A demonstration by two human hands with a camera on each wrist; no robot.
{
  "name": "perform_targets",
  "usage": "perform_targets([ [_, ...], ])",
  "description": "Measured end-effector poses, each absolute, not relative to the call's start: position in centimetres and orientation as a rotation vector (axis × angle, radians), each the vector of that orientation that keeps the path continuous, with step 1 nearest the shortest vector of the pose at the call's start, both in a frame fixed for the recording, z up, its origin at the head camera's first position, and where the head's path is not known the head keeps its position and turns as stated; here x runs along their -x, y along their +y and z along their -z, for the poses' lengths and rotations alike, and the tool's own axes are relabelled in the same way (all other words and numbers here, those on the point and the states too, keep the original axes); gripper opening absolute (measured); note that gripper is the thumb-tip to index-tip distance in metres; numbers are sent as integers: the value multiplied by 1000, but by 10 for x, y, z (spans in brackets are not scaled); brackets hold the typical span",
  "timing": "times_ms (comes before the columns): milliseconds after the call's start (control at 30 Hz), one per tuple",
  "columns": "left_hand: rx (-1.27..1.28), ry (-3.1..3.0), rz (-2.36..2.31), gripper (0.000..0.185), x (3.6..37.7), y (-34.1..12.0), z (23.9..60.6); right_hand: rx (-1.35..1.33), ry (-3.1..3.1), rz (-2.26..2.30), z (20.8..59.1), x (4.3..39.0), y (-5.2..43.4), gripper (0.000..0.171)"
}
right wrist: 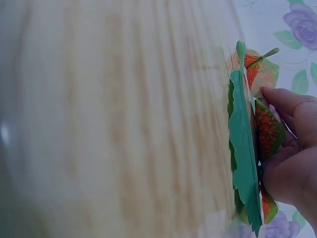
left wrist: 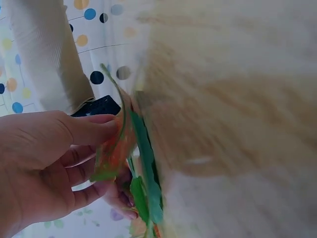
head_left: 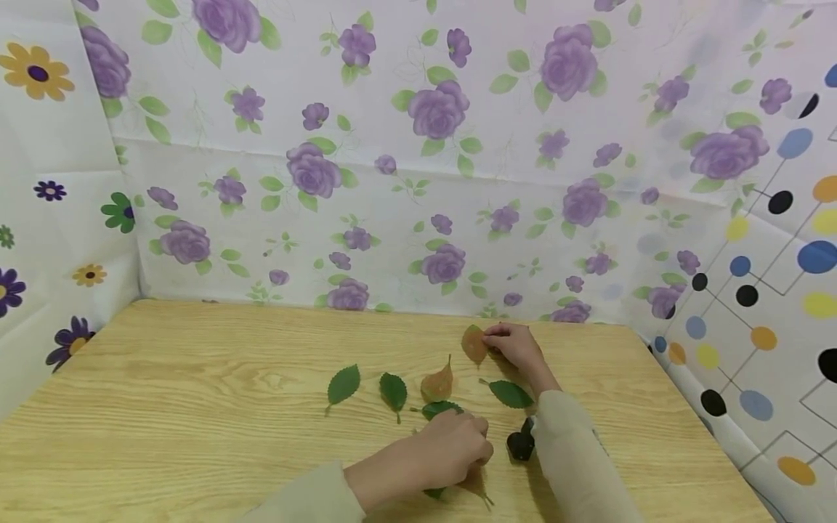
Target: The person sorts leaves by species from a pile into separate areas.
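Your right hand (head_left: 516, 346) pinches a brown leaf (head_left: 474, 343) at the far end of the table (head_left: 196, 378), fingertips closed on its edge, the blade lying flat or nearly flat on the wood. Your left hand (head_left: 451, 449) sits nearer you, fingers curled over a small bunch of leaves (left wrist: 133, 163); the left wrist view shows thumb and fingers gripping green and orange-brown blades together.

Between the hands lies a loose row: a green leaf (head_left: 343, 384), a second green leaf (head_left: 393, 391), an orange-brown leaf (head_left: 437, 384), a dark green one (head_left: 439, 409) just beside your left knuckles, and another green leaf (head_left: 510, 394) under your right wrist.

You appear to be midway through laying leaves out singly from the bunch. The next move, I judge, calls for a light release so the brown leaf stays flat, apart from its neighbours.

The leaves are thin, oval, saw-edged and limp, with short stems; they will slide easily on the smooth pale wood-grain top. Floral and dotted cloth (head_left: 418, 145) walls the table in.
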State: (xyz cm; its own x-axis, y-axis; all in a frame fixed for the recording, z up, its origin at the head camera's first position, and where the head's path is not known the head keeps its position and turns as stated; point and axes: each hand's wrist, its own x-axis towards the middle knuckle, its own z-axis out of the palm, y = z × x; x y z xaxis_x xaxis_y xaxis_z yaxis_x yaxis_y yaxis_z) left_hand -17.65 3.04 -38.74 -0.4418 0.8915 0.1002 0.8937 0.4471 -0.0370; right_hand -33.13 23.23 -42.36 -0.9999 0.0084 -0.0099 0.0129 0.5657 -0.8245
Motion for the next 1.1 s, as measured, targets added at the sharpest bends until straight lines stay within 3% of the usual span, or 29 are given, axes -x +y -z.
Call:
perform_targets([
  [533,1486,-2530,942,9,194,25,358,39,2817,1454,423,334,237,17],
  [1100,532,-2481,1787,7,272,-10,359,-4,2780,1471,425,334,236,19],
])
